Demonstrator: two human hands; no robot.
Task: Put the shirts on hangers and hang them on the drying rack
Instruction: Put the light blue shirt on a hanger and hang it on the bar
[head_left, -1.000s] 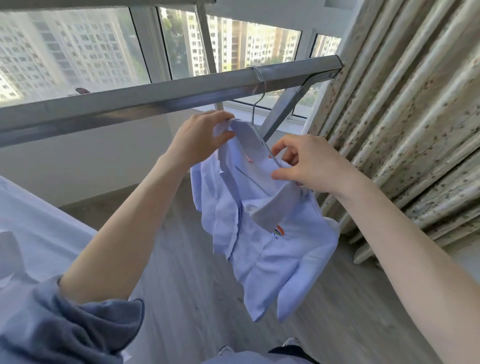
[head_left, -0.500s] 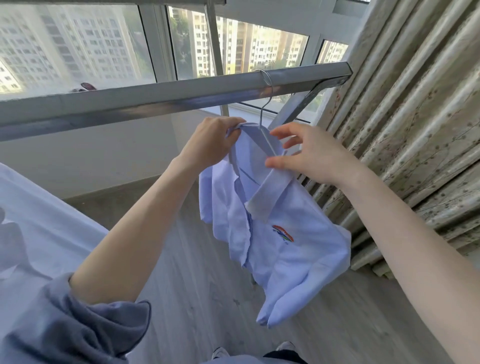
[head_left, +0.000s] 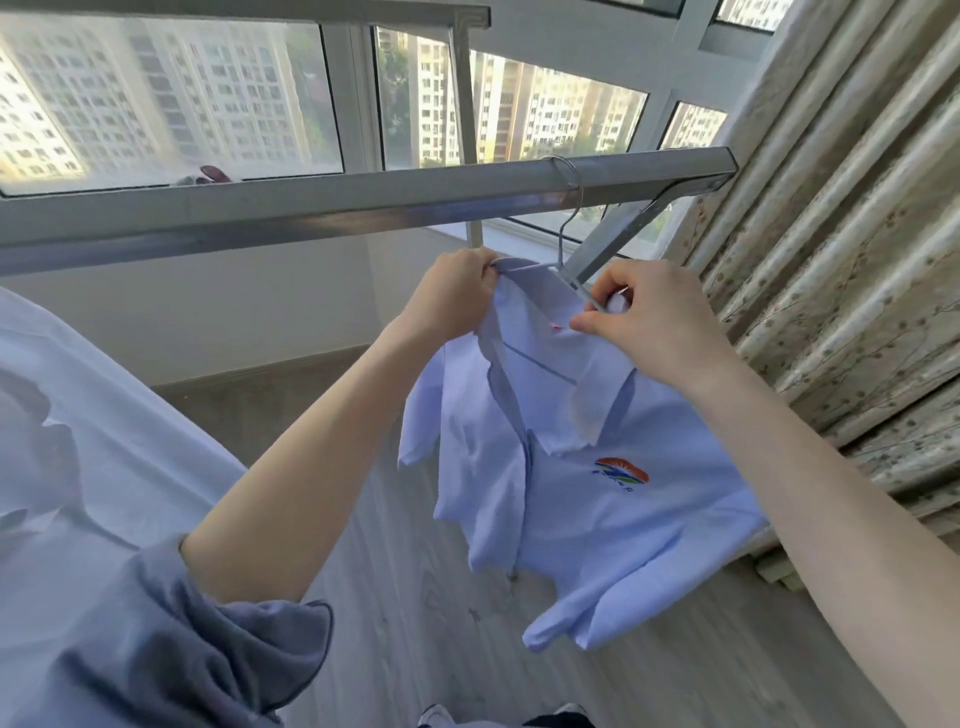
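Observation:
A small light-blue shirt (head_left: 587, 499) with an orange and blue chest logo hangs from a wire hanger (head_left: 570, 208). The hanger's hook is over the grey metal bar of the drying rack (head_left: 311, 208), near its right end. My left hand (head_left: 452, 299) pinches the collar at its upper left. My right hand (head_left: 654, 322) pinches the collar on the right side, close to the hanger's wire arm. The collar flap is turned up and the shirt front hangs open below.
A white cloth (head_left: 104, 441) lies at the left, partly under my left sleeve. Patterned curtains (head_left: 841, 249) hang at the right, close behind the shirt. Windows (head_left: 171, 104) run behind the rack. Grey wood floor (head_left: 415, 623) lies below.
Both hands have shifted along the collar: the right hand has closed into a pinch near the hanger arm, and the collar now lies spread wider. The shirt hangs slightly more open.

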